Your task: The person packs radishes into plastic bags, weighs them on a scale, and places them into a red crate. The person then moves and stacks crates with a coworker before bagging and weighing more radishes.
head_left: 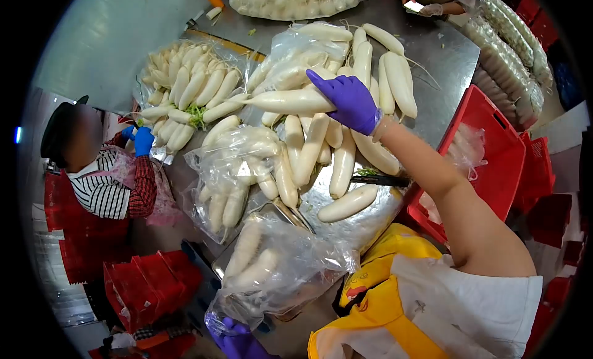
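Note:
My right hand, in a purple glove, is closed around the thick end of a white radish above the pile. The radish's thin tip points left. At the bottom, my left hand, also gloved in purple, grips the edge of a clear plastic bag. Long white radishes lie inside that bag, which spreads over the table's near edge. Between my hands are loose radishes and another filled bag. A single radish rests on the metal surface near a black-handled tool.
A co-worker with blue gloves stands left, beside trimmed radishes with green tops. Another person's hands are at the far right. A red crate stands at right. Bagged radishes are stacked behind it; red baskets sit lower left.

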Tool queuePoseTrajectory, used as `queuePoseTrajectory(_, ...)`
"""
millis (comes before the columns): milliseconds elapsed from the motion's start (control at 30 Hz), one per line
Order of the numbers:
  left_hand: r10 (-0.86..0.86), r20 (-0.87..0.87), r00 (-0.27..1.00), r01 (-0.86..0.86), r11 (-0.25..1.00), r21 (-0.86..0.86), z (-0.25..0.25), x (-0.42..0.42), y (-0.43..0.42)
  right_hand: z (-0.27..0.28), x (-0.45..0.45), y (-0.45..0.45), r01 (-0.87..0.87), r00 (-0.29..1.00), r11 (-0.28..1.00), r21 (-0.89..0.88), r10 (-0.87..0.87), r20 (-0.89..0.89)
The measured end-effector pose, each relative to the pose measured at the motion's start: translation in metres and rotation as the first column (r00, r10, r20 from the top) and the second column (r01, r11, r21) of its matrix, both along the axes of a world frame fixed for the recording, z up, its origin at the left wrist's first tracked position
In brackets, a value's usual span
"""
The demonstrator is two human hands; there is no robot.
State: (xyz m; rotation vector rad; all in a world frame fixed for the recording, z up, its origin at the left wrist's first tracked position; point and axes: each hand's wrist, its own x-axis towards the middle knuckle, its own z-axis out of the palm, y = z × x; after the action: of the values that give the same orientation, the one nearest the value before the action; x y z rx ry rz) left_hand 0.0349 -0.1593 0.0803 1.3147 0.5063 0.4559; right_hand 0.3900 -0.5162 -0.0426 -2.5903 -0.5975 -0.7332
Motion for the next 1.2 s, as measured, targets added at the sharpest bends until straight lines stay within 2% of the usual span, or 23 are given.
queuePoseTrajectory(67,-0.028,0.026,0.999,0.028,1.000,-0.003,-0.004,-0.004,0.005,0.009,-0.013,0.003,0.001,0.998,1.000,-0.007,-0.001,0.071)
queuePoseTrajectory(133,-0.052,0.051,0.997,0.052,0.999,-0.012,-0.010,-0.008,0.009,0.015,-0.028,0.006,-0.021,0.996,0.988,0.152,0.007,0.090)
queuePoseTrajectory(167,-0.066,0.058,0.996,0.067,0.998,-0.011,-0.012,-0.008,0.010,0.010,-0.031,0.008,-0.054,0.997,0.953,0.299,0.035,0.071)
queuePoseTrajectory(200,-0.073,0.064,0.995,0.074,0.997,-0.011,-0.011,-0.008,0.012,0.006,-0.035,0.012,-0.053,0.997,0.953,0.300,0.032,0.076)
queuePoseTrajectory(233,-0.079,0.067,0.995,0.080,0.997,-0.009,-0.014,-0.011,0.014,0.002,-0.040,0.016,-0.014,0.938,0.727,0.687,0.247,-0.242)
queuePoseTrajectory(267,-0.077,0.071,0.995,0.078,0.997,-0.012,-0.014,-0.017,0.014,0.000,-0.046,0.019,0.192,0.741,0.390,0.901,0.545,-0.393)
queuePoseTrajectory(300,-0.082,0.075,0.994,0.083,0.996,-0.013,-0.015,-0.017,0.015,0.004,-0.052,0.022,0.338,0.606,0.136,0.931,0.725,-0.326)
queuePoseTrajectory(400,-0.096,0.080,0.992,0.098,0.995,-0.017,-0.015,-0.012,0.016,-0.006,-0.054,0.017,0.488,0.418,-0.111,0.866,0.901,-0.120)
queuePoseTrajectory(433,-0.097,0.084,0.992,0.098,0.995,-0.014,-0.015,-0.011,0.016,-0.011,-0.054,0.015,0.489,0.417,-0.111,0.865,0.901,-0.121)
queuePoseTrajectory(500,-0.090,0.085,0.992,0.092,0.996,-0.017,-0.017,-0.017,0.016,-0.021,-0.055,0.014,0.488,0.331,-0.201,0.850,0.943,0.033)
queuePoseTrajectory(600,-0.086,0.083,0.993,0.087,0.996,-0.015,-0.017,-0.013,0.014,-0.020,-0.058,0.019,0.498,0.354,-0.208,0.842,0.935,0.022)
queuePoseTrajectory(667,-0.082,0.078,0.994,0.084,0.996,-0.017,-0.017,-0.012,0.013,-0.025,-0.052,0.024,0.505,0.342,-0.180,0.844,0.940,-0.004)
queuePoseTrajectory(733,-0.079,0.075,0.994,0.080,0.997,-0.013,-0.015,-0.005,0.011,-0.033,-0.042,0.031,0.551,0.214,-0.072,0.831,0.975,-0.057)
queuePoseTrajectory(800,-0.083,0.069,0.994,0.084,0.996,-0.014,-0.015,-0.003,0.010,-0.031,-0.029,0.051,0.471,0.313,0.109,0.875,0.907,-0.282)
queuePoseTrajectory(867,-0.093,0.070,0.993,0.094,0.995,-0.016,-0.018,-0.005,0.009,-0.047,-0.007,0.073,0.405,0.383,0.192,0.894,0.852,-0.357)
queuePoseTrajectory(900,-0.094,0.074,0.993,0.095,0.995,-0.017,-0.018,-0.005,0.008,-0.048,-0.001,0.079,0.228,0.499,0.334,0.914,0.767,-0.405)
queuePoseTrajectory(933,-0.097,0.075,0.992,0.099,0.995,-0.018,-0.017,-0.004,0.009,-0.049,0.005,0.085,0.061,0.614,0.484,0.873,0.671,-0.416)
queuePoseTrajectory(967,-0.093,0.081,0.992,0.095,0.995,-0.020,-0.017,-0.003,0.009,-0.051,0.013,0.089,-0.017,0.753,0.819,0.573,0.388,-0.532)
queuePoseTrajectory(1000,-0.099,0.076,0.992,0.100,0.995,-0.015,-0.016,-0.002,0.008,-0.056,0.013,0.087,-0.078,0.802,0.892,0.446,0.322,-0.503)
queuePoseTrajectory(1067,-0.082,0.064,0.995,0.083,0.996,-0.016,-0.014,-0.004,0.006,-0.063,0.015,0.078,-0.057,0.921,0.961,0.272,0.155,-0.358)
queuePoseTrajectory(1133,-0.080,0.053,0.995,0.080,0.997,-0.017,-0.014,0.001,0.005,-0.080,0.028,0.065,0.011,0.989,0.983,0.181,0.015,-0.147)
queuePoseTrajectory(1167,-0.071,0.050,0.996,0.072,0.997,-0.018,-0.014,-0.005,0.006,-0.080,0.036,0.056,0.093,0.919,0.984,0.150,-0.027,-0.393)
queuePoseTrajectory(1200,-0.067,0.048,0.997,0.069,0.997,-0.023,-0.014,-0.006,0.006,-0.088,0.046,0.050,0.135,0.900,0.986,0.094,-0.082,-0.429)
